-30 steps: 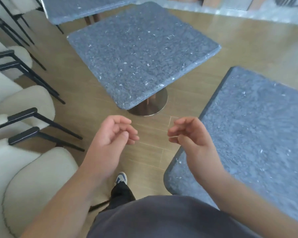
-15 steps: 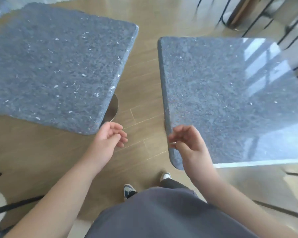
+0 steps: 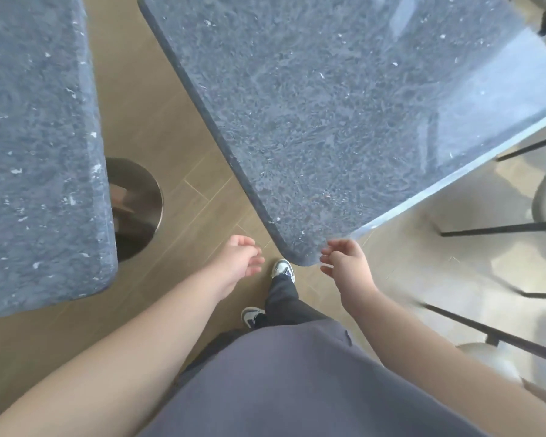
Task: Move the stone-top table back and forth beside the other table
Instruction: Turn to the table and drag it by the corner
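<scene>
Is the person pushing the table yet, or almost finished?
Nothing looks done yet. Both hands are open and empty: the right hand is at the corner of the right table, the left hand over the floor. Gripping and moving it beside the left table are left.

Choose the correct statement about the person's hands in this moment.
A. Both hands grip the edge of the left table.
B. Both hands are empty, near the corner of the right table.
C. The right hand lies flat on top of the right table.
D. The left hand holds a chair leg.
B. The left hand and the right hand are loosely curled and hold nothing, on either side of the near corner of the right table.
</scene>
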Available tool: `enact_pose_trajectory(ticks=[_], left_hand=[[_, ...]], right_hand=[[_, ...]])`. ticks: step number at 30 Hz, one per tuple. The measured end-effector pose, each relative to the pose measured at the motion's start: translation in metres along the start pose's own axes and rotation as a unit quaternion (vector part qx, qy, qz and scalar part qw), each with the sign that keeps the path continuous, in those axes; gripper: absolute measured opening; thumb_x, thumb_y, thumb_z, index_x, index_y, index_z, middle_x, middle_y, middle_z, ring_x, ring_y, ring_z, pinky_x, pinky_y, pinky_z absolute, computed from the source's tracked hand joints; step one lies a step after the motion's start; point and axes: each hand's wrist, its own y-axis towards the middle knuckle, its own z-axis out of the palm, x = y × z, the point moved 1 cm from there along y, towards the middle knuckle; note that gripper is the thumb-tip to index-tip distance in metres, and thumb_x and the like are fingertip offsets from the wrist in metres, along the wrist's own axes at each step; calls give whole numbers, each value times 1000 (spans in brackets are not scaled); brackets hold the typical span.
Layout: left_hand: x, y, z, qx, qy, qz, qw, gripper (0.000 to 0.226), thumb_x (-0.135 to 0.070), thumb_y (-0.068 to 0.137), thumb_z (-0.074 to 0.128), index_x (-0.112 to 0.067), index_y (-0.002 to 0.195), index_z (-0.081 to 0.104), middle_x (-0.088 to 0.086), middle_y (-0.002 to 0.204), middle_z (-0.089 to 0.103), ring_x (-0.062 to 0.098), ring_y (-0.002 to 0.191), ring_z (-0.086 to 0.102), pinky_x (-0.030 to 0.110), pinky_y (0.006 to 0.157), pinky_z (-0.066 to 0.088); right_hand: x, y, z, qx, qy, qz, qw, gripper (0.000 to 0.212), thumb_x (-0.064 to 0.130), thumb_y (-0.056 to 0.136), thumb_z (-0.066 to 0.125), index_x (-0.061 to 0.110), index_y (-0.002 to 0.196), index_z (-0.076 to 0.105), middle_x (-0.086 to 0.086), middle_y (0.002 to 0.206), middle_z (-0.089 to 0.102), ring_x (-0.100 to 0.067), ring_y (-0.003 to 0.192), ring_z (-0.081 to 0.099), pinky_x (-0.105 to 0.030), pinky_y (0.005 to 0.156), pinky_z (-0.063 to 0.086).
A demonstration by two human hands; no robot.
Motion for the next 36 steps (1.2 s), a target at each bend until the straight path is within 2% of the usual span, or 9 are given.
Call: enact_pose_trajectory(ticks=[3,6,8,10,12,14,20,25,36], left_hand=[[1,21,13,20,-35,-42,998,36,-1,100,57,-4,134,45,21,134,53,30,126,55,40,110,45],[7,43,28,61,-80,-78,992,61,-8,97,66,-1,148,34,14,146,48,29,142,42,40,118,35],[9,52,38,98,-74,-89,988,36,-13,98,65,-7,132,54,2,133,63,17,127,60,30,104,46],[13,58,47,118,-88,-93,985,18,-17,100,63,-15,117,65,-1,119,74,9,98,72,25,84,51],[16,68,52,117,-116,-92,982,22,-17,100,61,-13,121,64,5,118,75,15,96,74,29,81,55],[15,74,57,135,-131,-84,978,25,-18,101,60,-11,125,63,6,114,77,18,98,76,30,76,60],[18,87,67,190,-174,-88,962,38,-28,104,53,-5,134,58,15,128,70,28,116,69,41,94,54],[20,89,67,200,-166,-71,963,48,-35,104,53,-3,140,53,16,133,67,29,123,65,45,110,46],[14,96,59,243,-110,-75,961,48,-35,106,50,-4,144,50,13,137,64,26,124,63,40,110,46]], right_hand=[[-16,19,3,-30,41,81,995,16,0,92,41,12,99,49,-6,89,53,-19,76,55,-31,71,50],[-28,36,8,-18,118,165,979,16,2,92,45,16,99,41,-3,78,35,-16,63,39,-31,64,44],[-33,43,13,-4,161,197,967,19,14,97,55,10,113,47,-4,90,49,-17,77,53,-36,90,54],[-36,48,19,-4,186,208,960,41,29,99,60,8,133,50,-6,123,61,-22,112,62,-44,108,48],[-35,51,28,-15,234,201,951,50,36,98,62,12,139,49,-6,135,61,-25,122,61,-45,108,48],[-34,55,36,-31,288,194,937,51,38,98,64,12,139,50,-8,134,63,-27,118,65,-47,106,50],[-41,60,52,-87,385,123,911,44,25,98,66,9,136,50,-13,131,65,-33,117,65,-52,105,50],[-42,61,48,-40,372,113,920,41,25,100,63,5,135,54,-13,125,69,-30,111,69,-50,103,51],[-41,62,53,-84,313,116,939,50,37,98,64,4,134,55,-10,128,68,-28,111,68,-46,103,53]])
